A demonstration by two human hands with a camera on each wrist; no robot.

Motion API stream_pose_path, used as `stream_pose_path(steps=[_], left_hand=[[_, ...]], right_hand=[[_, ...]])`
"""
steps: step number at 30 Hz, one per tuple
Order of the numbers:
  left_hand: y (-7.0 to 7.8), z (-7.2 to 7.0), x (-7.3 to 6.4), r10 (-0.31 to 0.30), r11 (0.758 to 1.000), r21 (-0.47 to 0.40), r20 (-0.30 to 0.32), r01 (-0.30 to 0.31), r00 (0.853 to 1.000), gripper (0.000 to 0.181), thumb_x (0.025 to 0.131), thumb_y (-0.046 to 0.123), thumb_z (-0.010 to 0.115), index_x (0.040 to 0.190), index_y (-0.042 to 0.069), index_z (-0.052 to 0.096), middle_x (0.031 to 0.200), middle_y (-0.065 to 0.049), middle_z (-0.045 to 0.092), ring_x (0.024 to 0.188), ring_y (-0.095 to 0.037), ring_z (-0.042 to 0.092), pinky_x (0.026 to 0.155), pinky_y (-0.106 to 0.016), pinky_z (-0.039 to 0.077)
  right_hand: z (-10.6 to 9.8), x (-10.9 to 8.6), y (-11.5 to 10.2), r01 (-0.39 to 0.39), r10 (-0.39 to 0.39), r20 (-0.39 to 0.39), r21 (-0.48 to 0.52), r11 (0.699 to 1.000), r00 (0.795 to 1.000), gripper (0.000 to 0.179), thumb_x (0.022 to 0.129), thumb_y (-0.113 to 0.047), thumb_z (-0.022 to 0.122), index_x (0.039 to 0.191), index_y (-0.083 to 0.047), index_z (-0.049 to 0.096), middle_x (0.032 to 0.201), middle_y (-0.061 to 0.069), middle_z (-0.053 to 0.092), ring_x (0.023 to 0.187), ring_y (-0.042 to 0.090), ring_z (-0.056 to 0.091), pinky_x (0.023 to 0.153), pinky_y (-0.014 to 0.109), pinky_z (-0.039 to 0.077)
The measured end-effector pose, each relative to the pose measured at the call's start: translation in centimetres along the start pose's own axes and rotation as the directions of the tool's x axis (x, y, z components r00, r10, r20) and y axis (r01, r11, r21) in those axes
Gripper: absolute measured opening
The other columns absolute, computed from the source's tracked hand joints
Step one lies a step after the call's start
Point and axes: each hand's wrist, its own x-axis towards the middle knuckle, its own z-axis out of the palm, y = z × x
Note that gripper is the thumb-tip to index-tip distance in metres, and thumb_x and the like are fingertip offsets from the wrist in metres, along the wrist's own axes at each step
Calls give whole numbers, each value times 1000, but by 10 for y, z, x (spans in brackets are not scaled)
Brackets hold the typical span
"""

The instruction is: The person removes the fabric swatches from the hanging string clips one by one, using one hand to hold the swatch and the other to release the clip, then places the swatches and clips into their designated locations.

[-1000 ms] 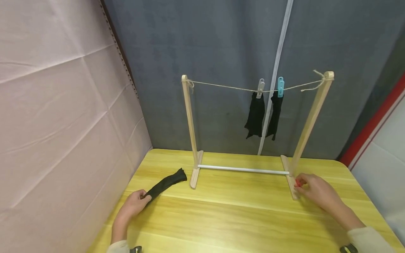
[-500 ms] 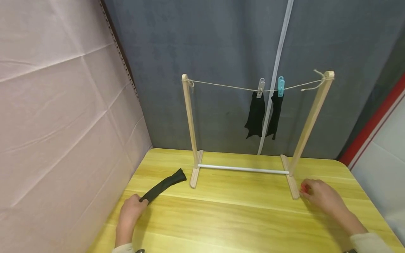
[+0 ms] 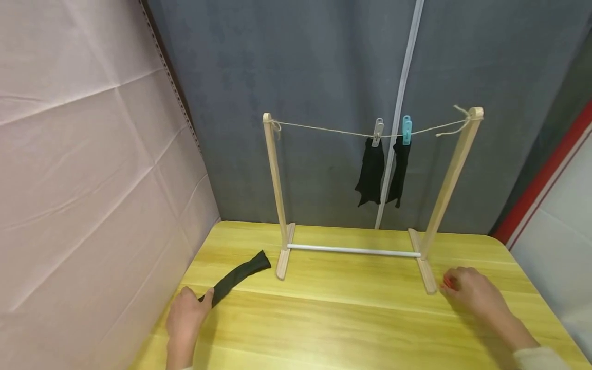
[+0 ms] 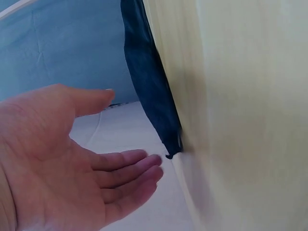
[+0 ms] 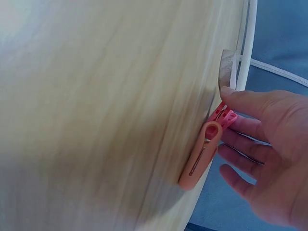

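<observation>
A narrow black piece of sock-like cloth (image 3: 240,275) lies on the table's left side. My left hand (image 3: 187,313) is at its near end; in the left wrist view the fingers (image 4: 130,178) are loosely extended, with a gap between them and the cloth (image 4: 149,82). On the right, my right hand (image 3: 476,293) is beside the rack's foot (image 3: 426,275). Its thumb and forefinger pinch a pinkish-red clothespin (image 5: 222,117), clearest in the right wrist view. An orange clothespin (image 5: 199,156) sits right against the red one, partly overlapping it.
A wooden rack (image 3: 275,180) with a string line (image 3: 324,128) stands at the back. Two black cloth pieces (image 3: 371,172) hang there from a grey clothespin (image 3: 377,132) and a blue clothespin (image 3: 407,130). A grey curtain (image 3: 324,61) is behind; a pale cloth wall (image 3: 92,180) borders the left.
My left hand has shifted slightly at the cloth's near end, its fingers now free of it. My right hand has moved a little rightward, off the rack's foot. The camera view tilts slightly.
</observation>
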Motion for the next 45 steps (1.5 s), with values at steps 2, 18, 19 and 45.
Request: stream_pose_path(steps=[2,18,19,45], left_hand=[[5,2,-1,36,999,-21,-78,-37,996,79,101,50,64,132,-20,46,122,-41,60,104,-54,64,80,-59,56],[48,26,7,423,884,101,-589,-456,689,122,77,58,89,160,-10,31,161,-35,41,156,-51,32,131,-55,26],[50,27,7,426,880,98,-594,-464,682,124,76,60,88,161,-8,30,163,-33,40,157,-50,31,132,-54,25],[163,36,15,577,690,-70,-548,-720,606,151,62,58,99,171,10,6,180,-2,9,167,-26,15,126,-53,36]], right_hand=[[1,-2,0,-9,9,11,-11,1000,1000,21,87,-26,86,81,-20,67,73,-5,50,68,14,41,57,29,32],[1,-3,2,-28,28,12,-35,999,1000,30,81,-31,90,98,-11,76,86,-1,67,75,16,58,61,41,51],[0,-3,1,-32,32,15,-34,999,999,33,82,-32,90,101,-9,76,88,2,69,76,19,61,62,44,53],[-59,8,-62,-55,79,-222,110,992,972,105,87,-47,85,164,-1,30,157,37,42,134,61,46,96,81,42]])
